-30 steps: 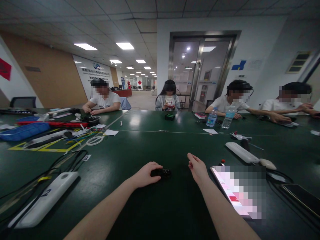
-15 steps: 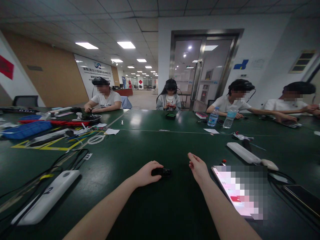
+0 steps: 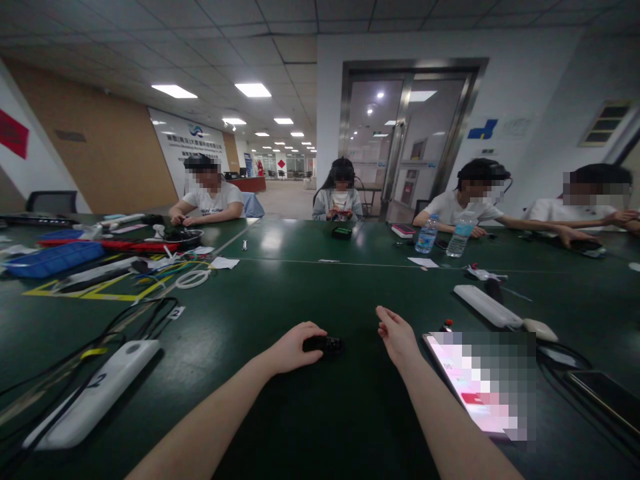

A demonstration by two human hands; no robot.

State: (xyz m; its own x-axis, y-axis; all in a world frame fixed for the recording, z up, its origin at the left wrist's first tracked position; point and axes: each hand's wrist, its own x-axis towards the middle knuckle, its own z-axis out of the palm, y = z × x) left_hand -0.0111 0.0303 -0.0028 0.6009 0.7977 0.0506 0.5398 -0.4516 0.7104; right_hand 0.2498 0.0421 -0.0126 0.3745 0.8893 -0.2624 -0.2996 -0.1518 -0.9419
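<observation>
On the green tabletop, my left hand curls its thumb and fingers round a small black object, whose right end sticks out. Its kind is not clear. To the right of it, my right hand hovers or rests by the table with thumb and fingertips pressed together. Whatever those fingertips pinch, if anything, is too small to make out. Beside my right forearm lies a lit phone-like screen, partly blurred out, with a small red-topped item behind it.
A white power bank-like case and cables lie left, beyond them a blue tray. Two water bottles, a white strip and a dark phone are at right. Several people sit across the table.
My two hands and the black object stay where they were. At the far right, a co-worker's hand has shifted slightly over a dark item on the table.
</observation>
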